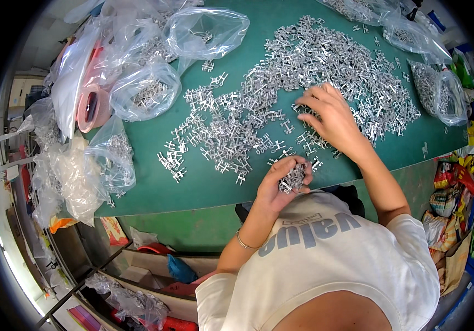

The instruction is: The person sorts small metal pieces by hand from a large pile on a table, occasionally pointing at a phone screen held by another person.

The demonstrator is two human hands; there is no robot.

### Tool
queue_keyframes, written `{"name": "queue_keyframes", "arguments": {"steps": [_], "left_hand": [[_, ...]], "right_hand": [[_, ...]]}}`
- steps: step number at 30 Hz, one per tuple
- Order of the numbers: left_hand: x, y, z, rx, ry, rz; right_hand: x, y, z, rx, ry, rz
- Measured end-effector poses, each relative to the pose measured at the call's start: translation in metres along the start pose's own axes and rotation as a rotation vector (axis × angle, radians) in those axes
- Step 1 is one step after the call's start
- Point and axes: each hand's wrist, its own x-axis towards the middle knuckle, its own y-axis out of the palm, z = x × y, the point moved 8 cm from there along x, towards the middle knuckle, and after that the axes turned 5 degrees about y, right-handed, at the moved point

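Close to the table's near edge, my left hand [271, 188] is closed around a clump of small silver metal clips [293, 180], palm turned up. My right hand [333, 116] hovers at the near side of a large heap of the same clips [325, 58], fingers bent and spread apart. I make out nothing between those fingers, though the clips right beneath them are partly hidden. A looser spread of clips [220, 132] lies to the left, joined to the big heap. All of them rest on a green tabletop [151, 190].
Clear plastic bags [144, 91] of clips crowd the table's left side, by a pink plastic container [92, 107]. More filled bags [441, 94] stand at the far right. Colourful packages [446, 187] are stacked beyond the right edge. Below the table's left part is a shelf [154, 265] holding bags.
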Motion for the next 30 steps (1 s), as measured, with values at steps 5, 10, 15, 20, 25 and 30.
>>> {"name": "queue_keyframes", "arguments": {"steps": [5,10,15,20,25,30], "left_hand": [[-0.002,0.015,-0.004,-0.026,0.064,0.09],[-0.001,0.01,-0.01,-0.125,0.094,-0.045],[0.001,-0.002,-0.01,-0.182,0.094,-0.11],[0.001,-0.002,-0.005,-0.367,0.08,0.216],[-0.004,0.021,-0.011,-0.33,0.074,0.172],[-0.005,0.013,-0.011,-0.236,0.126,0.175]], "right_hand": [[0.005,0.018,-0.008,-0.309,-0.049,-0.061],[-0.018,0.021,-0.026,0.968,0.432,0.267],[-0.022,0.011,0.011,0.764,0.102,0.273],[0.011,0.015,0.003,0.205,0.021,-0.037],[0.017,0.038,-0.004,0.146,0.02,-0.038],[0.001,0.041,-0.029,0.882,0.455,0.255]]}}
